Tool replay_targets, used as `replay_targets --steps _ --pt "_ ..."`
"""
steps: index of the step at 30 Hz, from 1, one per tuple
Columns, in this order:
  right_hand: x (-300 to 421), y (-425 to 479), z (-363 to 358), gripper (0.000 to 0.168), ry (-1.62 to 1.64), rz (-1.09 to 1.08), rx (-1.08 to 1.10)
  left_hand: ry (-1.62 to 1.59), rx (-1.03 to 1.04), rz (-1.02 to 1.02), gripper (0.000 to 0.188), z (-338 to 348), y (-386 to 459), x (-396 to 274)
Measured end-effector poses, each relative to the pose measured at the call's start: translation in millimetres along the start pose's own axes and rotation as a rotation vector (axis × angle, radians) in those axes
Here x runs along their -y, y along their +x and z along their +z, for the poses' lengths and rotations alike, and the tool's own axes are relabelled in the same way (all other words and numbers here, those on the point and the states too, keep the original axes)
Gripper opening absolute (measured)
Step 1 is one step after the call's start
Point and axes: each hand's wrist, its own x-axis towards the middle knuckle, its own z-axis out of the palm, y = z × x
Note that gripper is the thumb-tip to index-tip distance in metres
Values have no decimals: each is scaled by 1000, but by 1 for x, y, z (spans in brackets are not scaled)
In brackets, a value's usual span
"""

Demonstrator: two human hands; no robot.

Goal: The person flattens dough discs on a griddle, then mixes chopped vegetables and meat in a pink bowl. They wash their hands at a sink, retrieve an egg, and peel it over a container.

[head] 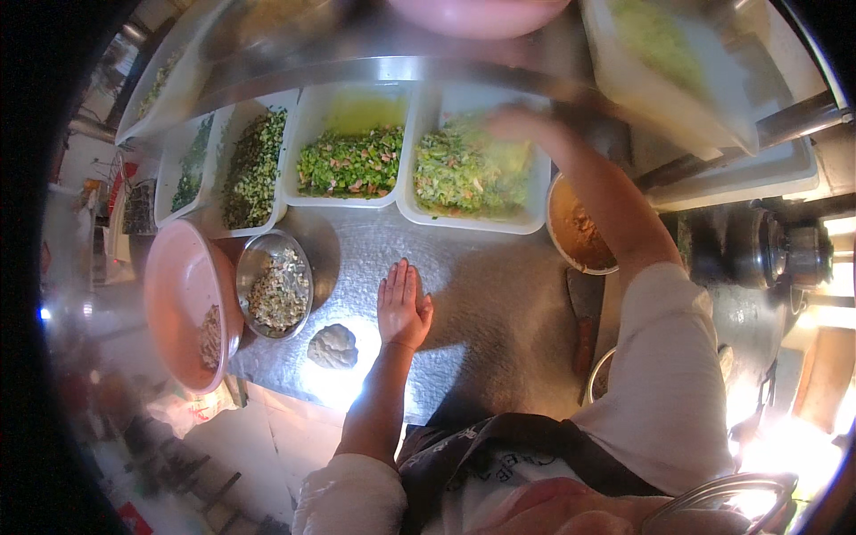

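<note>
My left hand (404,307) hovers over or rests on the metal worktop (495,321), its fingers together and pointing away from me; whether something lies beneath or in it does not show. Left of it sits a lump of dough (333,346). My right hand (518,125), blurred, reaches to the far right part of a white tub (475,226) of chopped greens (461,170); its fingers are too blurred to read. To the left, a metal bowl (309,284) holds a chopped filling (277,291), beside a tilted pink basin (180,294) with some filling.
More white tubs (344,199) of chopped greens line the back left. A metal shelf edge (401,69) crosses above them. Right of the tubs are a bowl of orange-brown paste (575,221) and a wooden-handled scraper or knife (584,334). Dark pots (769,247) stand far right.
</note>
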Motion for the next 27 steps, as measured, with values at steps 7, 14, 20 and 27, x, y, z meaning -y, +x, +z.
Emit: replay_targets --steps 7,14,20,27 --pt "-19 31 5 58 -38 316 -276 -14 11 4 60 -6 3 -1" --pt "30 15 33 41 263 -125 -119 5 6 7 59 -3 0 1" --pt "20 -43 27 31 171 -30 -249 -11 19 -25 58 -3 -2 0" --pt "60 -78 46 24 43 -58 -570 -7 11 -28 58 -2 -4 2"
